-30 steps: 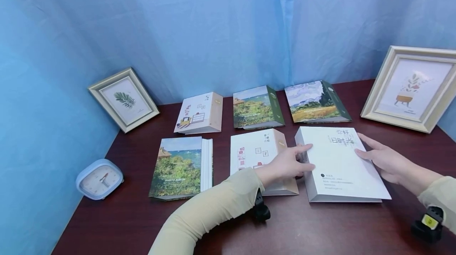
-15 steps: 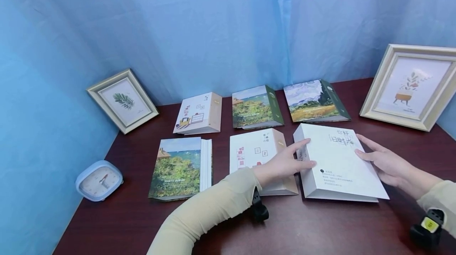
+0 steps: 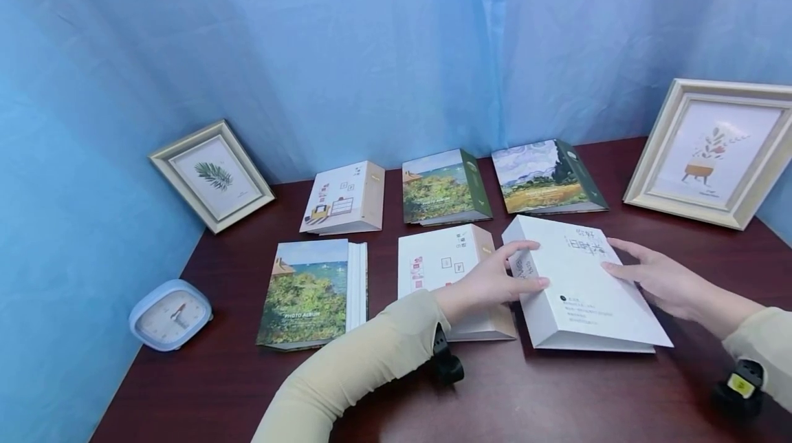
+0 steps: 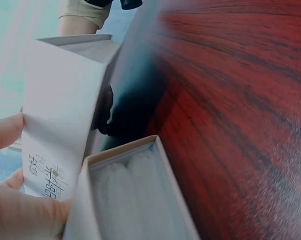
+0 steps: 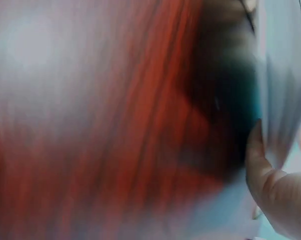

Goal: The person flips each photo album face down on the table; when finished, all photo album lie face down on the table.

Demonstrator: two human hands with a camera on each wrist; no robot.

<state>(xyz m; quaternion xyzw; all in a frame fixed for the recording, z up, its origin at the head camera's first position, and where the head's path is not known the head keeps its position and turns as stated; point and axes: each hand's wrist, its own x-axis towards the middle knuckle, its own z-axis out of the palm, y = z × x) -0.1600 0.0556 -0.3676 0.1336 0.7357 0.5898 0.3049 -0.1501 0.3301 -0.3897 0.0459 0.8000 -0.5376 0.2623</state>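
Note:
Both hands hold a thick white photo album [image 3: 581, 285] with black lettering, at the front right of the table. My left hand [image 3: 495, 281] grips its spine side, thumb and a finger showing on the cover. Opposite, my right hand [image 3: 662, 281] holds the right edge, thumb on top and other fingers partly hidden below. The album is tilted, its right side raised. In the left wrist view the white album's spine [image 4: 58, 110] stands beside the pale boxed album [image 4: 135, 195]. The right wrist view shows fingers [image 5: 265, 175] against the album's edge, blurred.
Left of the white album lies a pale boxed album [image 3: 433, 261], then a landscape album [image 3: 306, 292] partly out of its sleeve. Three more albums line the back, including a wheat-field one [image 3: 538, 171]. Picture frames [image 3: 213, 175] stand at both sides; a blue clock [image 3: 171, 314] sits left.
The white album has shifted slightly left and tilted so more of its lettered spine shows. My right hand has moved a little left with it.

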